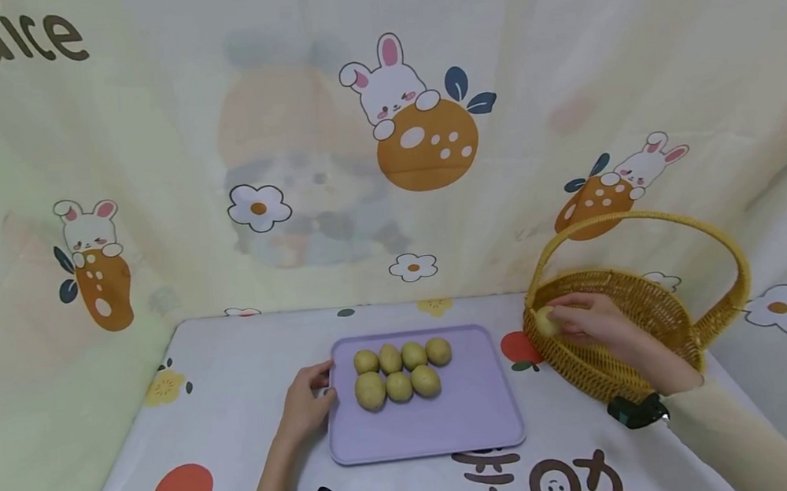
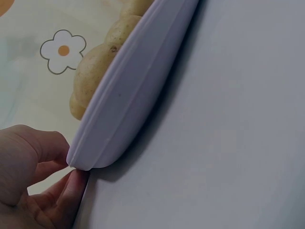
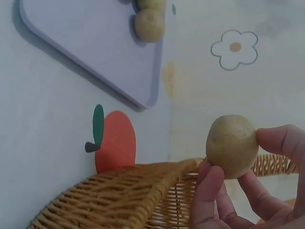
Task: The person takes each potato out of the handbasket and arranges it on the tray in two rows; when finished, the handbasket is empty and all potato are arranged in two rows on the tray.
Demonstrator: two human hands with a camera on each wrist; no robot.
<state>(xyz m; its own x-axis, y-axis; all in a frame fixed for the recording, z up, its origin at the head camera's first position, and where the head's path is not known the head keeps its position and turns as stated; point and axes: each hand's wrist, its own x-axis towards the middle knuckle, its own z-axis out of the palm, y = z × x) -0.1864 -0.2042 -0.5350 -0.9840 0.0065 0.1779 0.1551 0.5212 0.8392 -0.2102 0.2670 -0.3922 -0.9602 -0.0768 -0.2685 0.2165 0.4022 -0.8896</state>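
Observation:
Several potatoes (image 1: pixel 370 391) lie in two rows on a lilac tray (image 1: pixel 467 420), towards its left and back. At the tray's left edge my left hand (image 1: pixel 304 404) holds the rim between thumb and curled fingers; the left wrist view shows the fingertips against the tray's corner. Over the left side of a wicker basket (image 1: pixel 721 317), my right hand (image 1: pixel 596 322) pinches one potato (image 3: pixel 232 145) between thumb and fingertips. That potato is held just above the basket's rim. Much of the basket's inside is hidden behind the right hand and forearm.
The basket's tall arched handle (image 1: pixel 636 216) rises over its opening. A printed cloth (image 1: pixel 242 450) covers the table, with a patterned curtain (image 1: pixel 311 127) hanging right behind. The basket stands right of the tray with a gap between them.

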